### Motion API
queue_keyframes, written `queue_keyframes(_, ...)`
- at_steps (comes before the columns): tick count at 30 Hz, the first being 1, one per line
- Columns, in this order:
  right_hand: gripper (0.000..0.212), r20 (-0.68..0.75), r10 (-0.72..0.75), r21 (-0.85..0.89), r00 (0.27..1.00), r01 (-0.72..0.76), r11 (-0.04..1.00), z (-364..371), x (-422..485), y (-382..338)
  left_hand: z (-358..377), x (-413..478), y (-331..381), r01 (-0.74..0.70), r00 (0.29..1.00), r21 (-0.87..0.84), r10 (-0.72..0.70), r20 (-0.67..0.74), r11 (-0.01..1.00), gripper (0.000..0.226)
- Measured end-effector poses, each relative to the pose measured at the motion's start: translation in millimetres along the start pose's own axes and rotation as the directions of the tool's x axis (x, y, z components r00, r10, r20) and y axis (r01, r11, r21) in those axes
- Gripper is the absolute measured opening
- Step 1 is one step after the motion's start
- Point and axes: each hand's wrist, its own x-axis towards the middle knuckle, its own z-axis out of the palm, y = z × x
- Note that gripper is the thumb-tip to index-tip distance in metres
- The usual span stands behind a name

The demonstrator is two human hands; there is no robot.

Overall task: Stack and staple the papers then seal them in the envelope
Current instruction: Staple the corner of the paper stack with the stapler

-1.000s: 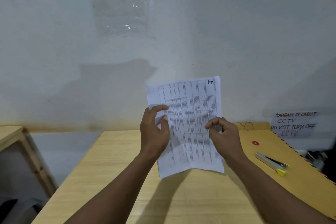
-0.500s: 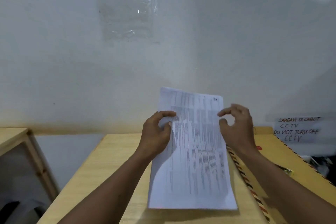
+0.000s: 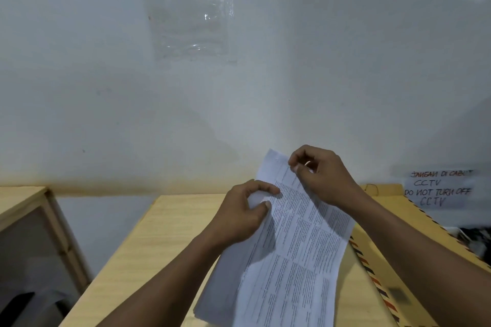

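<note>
Both hands' grip pinches papers (image 3: 289,255) over tabletop (image 3: 159,241): left hand (image 3: 243,211), right hand (image 3: 322,175); envelope (image 3: 414,255) right; papers now tilted lower, covering stapler.

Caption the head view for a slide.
Both hands hold printed papers above a wooden table, envelope alongside.

The scene is dim and flat, with a cool grey cast over the white painted wall (image 3: 79,74). Soft, broad shadows darken the wall's upper right and fall behind the raised arms. Small glints of glare sparkle on the clear plastic sheet taped to the wall (image 3: 190,8). The wide-angle lens bows the pale wooden desk (image 3: 148,247) edges outward. Motion blur smears the lower right corner; the printed white paper sheets (image 3: 292,260) show illegible text.
</note>
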Motion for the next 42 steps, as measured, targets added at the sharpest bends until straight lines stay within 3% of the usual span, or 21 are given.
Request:
queue_keyframes(8,0.022,0.098,0.063,0.017,0.993,-0.065,0.998,-9,3,-1,-7,14,11,0.018,0.990,-0.075,-0.029,-0.141,0.997,0.024)
queue_keyframes(15,0.025,0.052,0.124,0.020,0.991,-0.125,0.992,-1,1,-1,10,12,5,0.039,0.970,-0.165,-0.077,-0.232,0.986,0.023)
queue_keyframes(31,0.024,0.081,0.213,0.024,0.974,-0.215,0.976,2,-6,0,14,6,-1,0.105,0.973,-0.200,-0.141,-0.180,0.974,0.023)
queue_keyframes(37,0.025,0.138,0.234,0.057,0.962,-0.243,0.968,0,-6,2,11,10,0,0.154,0.983,-0.200,-0.170,-0.065,0.968,0.021)
queue_keyframes(42,0.027,0.106,0.200,0.003,0.974,-0.202,0.979,3,-2,4,16,13,-3,0.133,0.982,-0.163,-0.152,-0.112,0.978,0.021)
